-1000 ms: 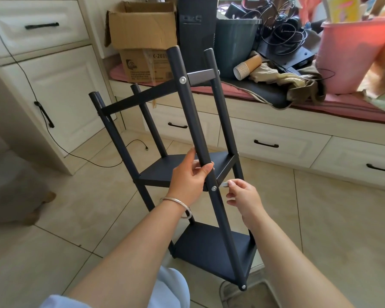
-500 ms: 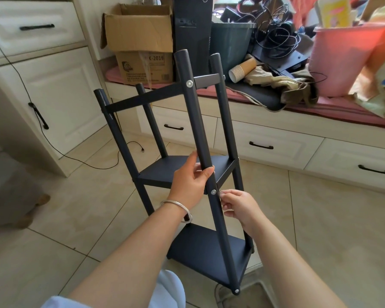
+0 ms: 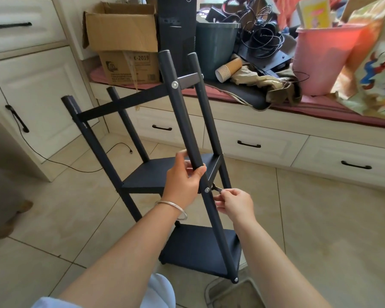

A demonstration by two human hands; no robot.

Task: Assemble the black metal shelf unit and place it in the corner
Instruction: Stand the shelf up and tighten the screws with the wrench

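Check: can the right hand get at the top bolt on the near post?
Probably yes. The top bolt faces the camera uncovered; the right hand pinches a small tool by the middle bolt, with bare post between them.

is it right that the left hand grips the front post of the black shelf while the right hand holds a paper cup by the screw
Not quite. In the head view the left hand does grip the front post of the black shelf, but the right hand pinches a small metal key by the screw, not a paper cup.
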